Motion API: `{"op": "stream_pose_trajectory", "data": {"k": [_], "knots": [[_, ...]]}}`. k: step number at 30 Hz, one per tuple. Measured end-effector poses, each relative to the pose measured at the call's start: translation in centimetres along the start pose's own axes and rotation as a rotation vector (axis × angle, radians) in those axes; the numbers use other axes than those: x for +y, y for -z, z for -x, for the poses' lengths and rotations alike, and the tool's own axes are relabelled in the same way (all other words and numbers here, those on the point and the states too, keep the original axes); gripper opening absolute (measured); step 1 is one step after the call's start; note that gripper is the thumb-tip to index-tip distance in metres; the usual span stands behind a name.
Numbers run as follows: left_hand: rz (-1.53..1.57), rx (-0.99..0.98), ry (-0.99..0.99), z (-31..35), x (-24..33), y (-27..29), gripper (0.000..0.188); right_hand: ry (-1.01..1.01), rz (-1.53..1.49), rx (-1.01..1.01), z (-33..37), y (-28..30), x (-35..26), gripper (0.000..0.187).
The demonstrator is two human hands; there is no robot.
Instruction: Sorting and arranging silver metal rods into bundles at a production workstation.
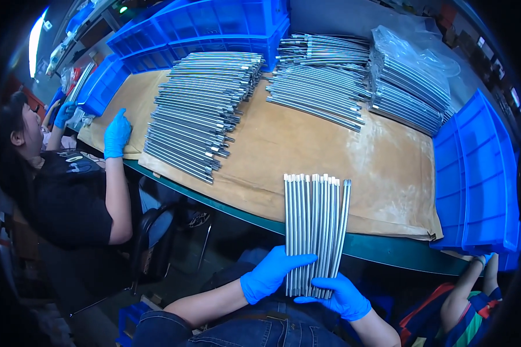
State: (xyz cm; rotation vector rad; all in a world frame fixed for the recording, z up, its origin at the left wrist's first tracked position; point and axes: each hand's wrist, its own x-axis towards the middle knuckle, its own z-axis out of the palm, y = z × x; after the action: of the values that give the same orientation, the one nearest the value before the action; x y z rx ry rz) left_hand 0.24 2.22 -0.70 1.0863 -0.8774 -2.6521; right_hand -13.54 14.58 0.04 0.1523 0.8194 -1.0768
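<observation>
A flat fan of several slim metal rods [314,220] stands nearly upright in front of me, its far ends over the table's front edge. My left hand [275,273], in a blue glove, is closed around the left side, thumb laid across the front. Lower down, my right hand [341,296], gloved alike, grips the right side near the bottom ends. One rod [344,202] at the right leans slightly away from the others. On the table, a long row of similar rods [200,110] lies at the middle left, and another pile [315,92] lies farther back.
Brown sheeting [260,156] covers the table. Plastic-wrapped rods [411,87] lie at the back right. Blue bins stand along the back [214,29] and at the right [474,173]. A co-worker [58,173] with blue gloves sits at the left; another person's arm [463,295] shows lower right.
</observation>
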Motion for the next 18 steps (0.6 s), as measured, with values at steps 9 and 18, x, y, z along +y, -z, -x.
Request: {"op": "stream_pose_trajectory", "data": {"k": [9,18], "knots": [[0.048,0.098,0.065,0.6,0.8,-0.2,0.038,-0.014,-0.05,-0.003,0.1,-0.8,0.0,0.053],[0.059,0.121,0.047,1.6,1.1,-0.1,0.037,-0.033,-0.105,0.008,0.4,-1.4,-0.5,0.049]]}}
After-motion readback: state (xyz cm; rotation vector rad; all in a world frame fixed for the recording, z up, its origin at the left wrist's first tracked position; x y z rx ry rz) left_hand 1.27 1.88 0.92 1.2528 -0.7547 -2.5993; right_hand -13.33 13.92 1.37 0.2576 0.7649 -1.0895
